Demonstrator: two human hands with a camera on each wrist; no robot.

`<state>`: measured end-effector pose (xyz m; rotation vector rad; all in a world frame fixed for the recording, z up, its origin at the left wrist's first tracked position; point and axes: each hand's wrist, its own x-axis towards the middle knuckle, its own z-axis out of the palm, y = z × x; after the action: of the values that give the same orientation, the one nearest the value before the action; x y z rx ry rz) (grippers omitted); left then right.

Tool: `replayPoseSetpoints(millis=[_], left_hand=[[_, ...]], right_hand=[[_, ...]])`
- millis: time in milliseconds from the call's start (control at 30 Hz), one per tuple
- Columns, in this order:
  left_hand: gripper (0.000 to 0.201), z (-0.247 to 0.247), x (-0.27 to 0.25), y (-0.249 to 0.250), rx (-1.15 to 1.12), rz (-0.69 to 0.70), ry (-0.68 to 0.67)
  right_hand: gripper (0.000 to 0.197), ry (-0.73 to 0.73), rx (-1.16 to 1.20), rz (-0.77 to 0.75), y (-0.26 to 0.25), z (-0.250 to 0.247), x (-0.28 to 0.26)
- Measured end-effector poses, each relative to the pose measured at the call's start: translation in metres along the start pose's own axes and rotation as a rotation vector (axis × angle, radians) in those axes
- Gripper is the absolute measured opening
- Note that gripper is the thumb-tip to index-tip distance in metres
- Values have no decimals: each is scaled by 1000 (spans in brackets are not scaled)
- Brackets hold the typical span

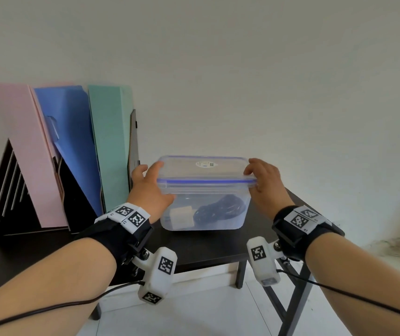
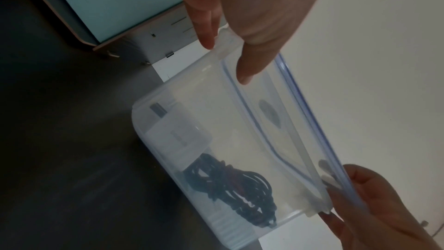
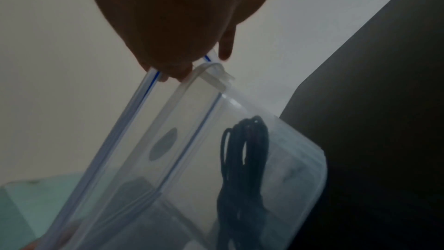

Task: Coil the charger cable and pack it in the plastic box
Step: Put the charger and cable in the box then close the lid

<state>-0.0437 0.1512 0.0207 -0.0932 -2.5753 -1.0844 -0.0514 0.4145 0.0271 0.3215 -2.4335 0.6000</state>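
A clear plastic box (image 1: pixel 225 220) stands on the dark table (image 1: pixel 206 248). Inside lie the coiled black charger cable (image 1: pixel 220 209) and a white adapter (image 1: pixel 182 217), both also plain in the left wrist view: cable (image 2: pixel 240 191), adapter (image 2: pixel 177 136). The clear lid (image 1: pixel 203 170) with a blue seal sits over the box's rim; the right wrist view shows a gap between the lid (image 3: pixel 134 121) and the rim. My left hand (image 1: pixel 153 187) pinches the lid's left end. At the lid's right end, my right hand (image 1: pixel 263 183) grips it.
A black file rack (image 1: pixel 5 209) with pink, blue and green folders (image 1: pixel 111 146) stands close to the left of the box. A white wall is right behind. The table ends just right of the box, with white floor tiles (image 1: pixel 194 311) below.
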Motion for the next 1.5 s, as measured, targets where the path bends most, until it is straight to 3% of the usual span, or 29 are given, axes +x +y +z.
replayPoseSetpoints(millis=[100,167,233,333,433,600,733,1100,1500], left_hand=[[64,0,-3,-3,30,17,27],[56,-1,-6,-3,48,15,55],[53,-1,-8,-2,61,20,73],[53,-2,-9,0,73,28,75],[56,-4,-8,0,84,21,47],[64,-11,-3,-2,55,9,-50],[61,-10,-6,-3,85,41,-24],[53,-6,-8,-1,168,53,28],[52,3,17,1,309,43,-8]], right_hand=[[39,-153,92,44,0,-10,2],[42,-278,104,68,-2,-16,3],[40,-313,117,108,-3,-18,0],[32,-240,211,150,-2,-13,-7],[40,-190,266,229,0,-8,-12],[45,-79,228,269,-1,-6,-22],[42,-23,168,266,-3,0,-25],[46,-106,-108,196,-2,9,-25],[42,-163,-329,210,7,24,-1]])
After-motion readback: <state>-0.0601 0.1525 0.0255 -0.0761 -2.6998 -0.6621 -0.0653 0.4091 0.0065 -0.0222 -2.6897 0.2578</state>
